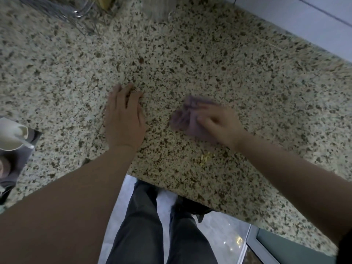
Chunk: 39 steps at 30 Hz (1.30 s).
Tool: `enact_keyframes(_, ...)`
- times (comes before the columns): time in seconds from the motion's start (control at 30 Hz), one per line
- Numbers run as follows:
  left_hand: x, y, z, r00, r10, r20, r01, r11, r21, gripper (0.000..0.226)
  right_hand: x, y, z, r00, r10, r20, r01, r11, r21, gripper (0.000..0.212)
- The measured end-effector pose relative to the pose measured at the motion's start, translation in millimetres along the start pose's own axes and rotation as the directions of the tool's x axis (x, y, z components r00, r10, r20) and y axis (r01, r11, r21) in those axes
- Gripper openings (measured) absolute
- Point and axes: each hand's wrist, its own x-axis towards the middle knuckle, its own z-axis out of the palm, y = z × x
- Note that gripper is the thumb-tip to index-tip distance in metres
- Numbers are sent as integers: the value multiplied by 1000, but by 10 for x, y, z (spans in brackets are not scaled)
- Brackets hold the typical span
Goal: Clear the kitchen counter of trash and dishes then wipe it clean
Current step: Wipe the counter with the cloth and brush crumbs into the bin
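Note:
A speckled granite counter [209,60] fills most of the view. My right hand [219,123] presses a crumpled purple cloth [185,116] flat onto the counter near its middle, fingers over the cloth's right part. My left hand [123,117] lies palm down on the bare counter just left of the cloth, fingers spread a little and holding nothing. A small patch of yellow crumbs [205,158] lies on the counter between my forearms, close to the front edge.
A white dish [11,136] sits in a sink at the far left edge. A wire rack [82,14] and a clear container [160,8] stand at the back. A wall [304,16] runs along the counter's right. My legs and the floor show below the front edge.

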Motion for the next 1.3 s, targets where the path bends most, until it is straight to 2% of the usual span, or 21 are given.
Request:
enact_keyframes(0.03, -4, 11, -7, 1000, 2, 6, -2, 1000, 1, 36, -162, -2, 58, 995, -82, 62, 82, 997, 9, 36)
enact_keyframes(0.1, -17, 20, -13, 1000, 2, 9, -3, 1000, 6, 36, -360, 55, 115, 977, -155, 147, 143, 986, 89, 34)
enact_keyframes(0.17, -29, 29, -26, 1000, 7, -3, -7, 1000, 23, 36, -411, 132, 133, 976, -174, 131, 156, 978, 136, 32)
enact_keyframes(0.23, 24, 171, -4, 999, 34, -4, -34, 999, 16, 33, -337, 200, 106, 983, -167, 69, 159, 981, 112, 30)
enact_keyframes(0.3, 46, 433, 64, 994, 100, 35, -99, 995, -27, 31, -178, 266, 23, 993, -121, 2, 120, 990, 71, 30)
enact_keyframes(0.37, 15, 723, 146, 984, 156, 86, -148, 985, -87, 37, 28, 368, -150, 998, -5, -65, 9, 998, 66, 33)
enact_keyframes(0.47, -48, 899, 214, 988, 118, 104, -111, 992, -67, 40, 363, 482, -449, 957, 242, -158, -224, 966, 127, 32)
enact_keyframes(0.57, -51, 901, 222, 988, 106, 111, -103, 994, -39, 40, 598, 575, -641, 908, 343, -239, -318, 938, 136, 46)
enact_keyframes(0.63, -45, 915, 219, 987, 112, 115, -109, 993, -36, 40, 615, 548, -651, 891, 347, -292, -330, 938, 105, 45)
enact_keyframes(0.7, -42, 932, 208, 987, 107, 123, -104, 994, -36, 41, 410, 520, -528, 916, 290, -279, -279, 957, 80, 39)
enact_keyframes(0.8, -35, 927, 210, 986, 92, 139, -87, 995, -39, 41, -204, 437, -262, 979, 143, -148, -128, 986, 105, 33)
enact_keyframes(0.87, -28, 930, 217, 985, 83, 149, -78, 996, -41, 42, -466, 414, -169, 994, 103, -47, -95, 984, 151, 30)
enact_keyframes(0.93, -36, 937, 217, 986, 83, 146, -78, 996, -41, 42, -508, 479, -202, 988, 144, -60, -129, 971, 202, 30)
enact_keyframes(1.0, -44, 945, 226, 988, 88, 129, -85, 996, -31, 42, -362, 506, -343, 964, 230, -133, -199, 957, 210, 30)
enact_keyframes(1.1, -55, 946, 251, 990, 95, 99, -93, 995, -23, 42, 146, 678, -619, 886, 405, -225, -337, 897, 286, 39)
enact_keyframes(1.17, -46, 944, 263, 992, 89, 89, -87, 996, -21, 43, 405, 790, -775, 836, 468, -286, -369, 866, 338, 45)
enact_keyframes(1.23, -58, 952, 274, 993, 85, 80, -84, 996, -22, 43, 344, 787, -797, 849, 438, -295, -366, 891, 268, 46)
enact_keyframes(1.3, -56, 939, 284, 994, 82, 74, -81, 996, -26, 43, 28, 695, -674, 888, 390, -244, -357, 918, 171, 42)
